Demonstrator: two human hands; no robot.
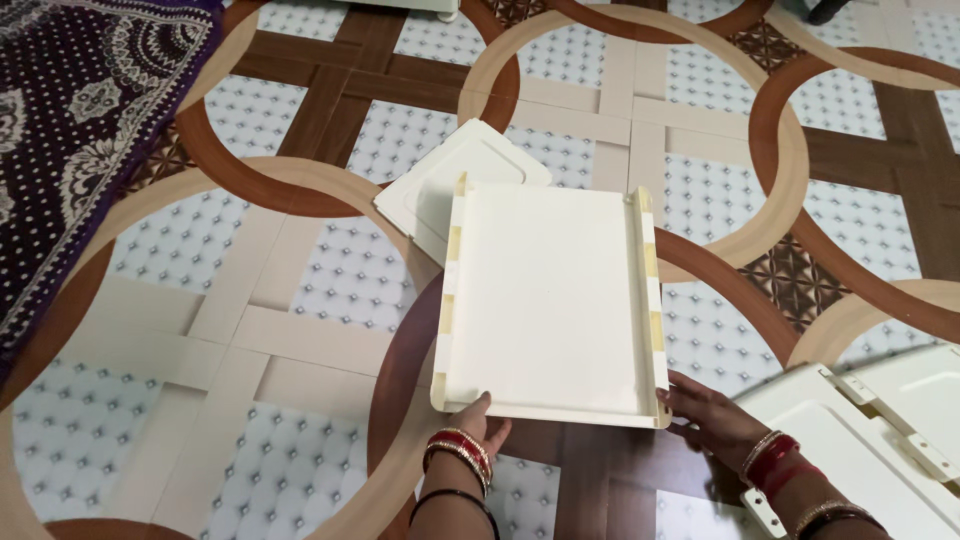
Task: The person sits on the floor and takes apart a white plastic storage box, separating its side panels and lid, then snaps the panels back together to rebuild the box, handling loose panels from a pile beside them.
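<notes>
On the patterned floor [300, 330], beside a dark printed cloth [70, 130], lies a large cream panel [548, 300] with raised side rails, overlapping a smaller cream lid [440, 185]; more cream panels [870, 440] rest at lower right. Left hand [478, 425] has its grip closed on the panel's near edge, while right hand [712, 418] touches the near right corner, fingers loosely apart. Held only at one end, the panel could likely slide on the smooth floor or scrape the lid beneath.
</notes>
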